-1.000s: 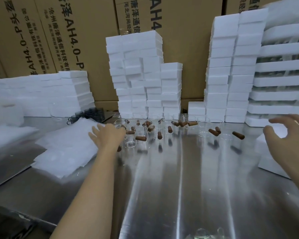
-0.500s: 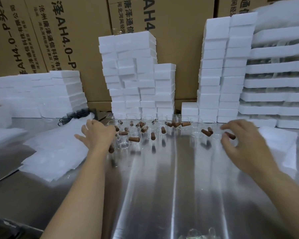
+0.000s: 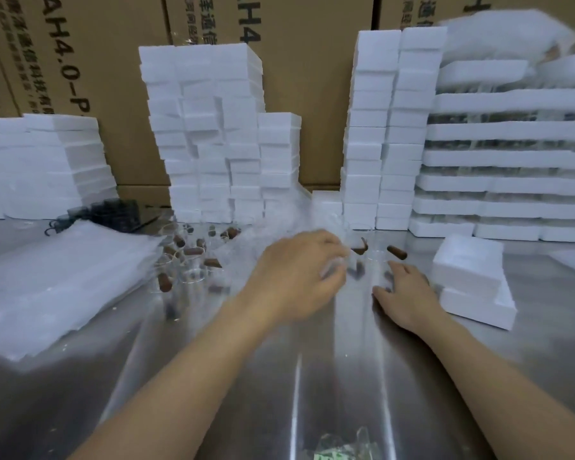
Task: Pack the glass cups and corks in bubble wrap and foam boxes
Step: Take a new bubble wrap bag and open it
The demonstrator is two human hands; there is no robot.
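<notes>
Reaching for loose glass cups (image 3: 190, 270) and corks (image 3: 396, 252) near the steel table's (image 3: 312, 376) far edge, the blurred left hand's (image 3: 299, 273) grip cannot be told, the right hand (image 3: 409, 293) lies flat with fingers spread, and with bubble wrap (image 3: 63, 277) and foam boxes (image 3: 472, 273) alongside, this batch looks unpacked.

Left hand (image 3: 296, 270): has crossed from the glass cups (image 3: 186, 267) beside the bubble wrap pile (image 3: 63, 277) to mid-table, motion-blurred, fingers curled.
Bubble wrap sheet (image 3: 279, 214): a translucent smear now trails just beyond that hand.
Right hand (image 3: 407, 293): has dropped low, palm down, fingers spread, just short of a cork (image 3: 396, 252).
</notes>
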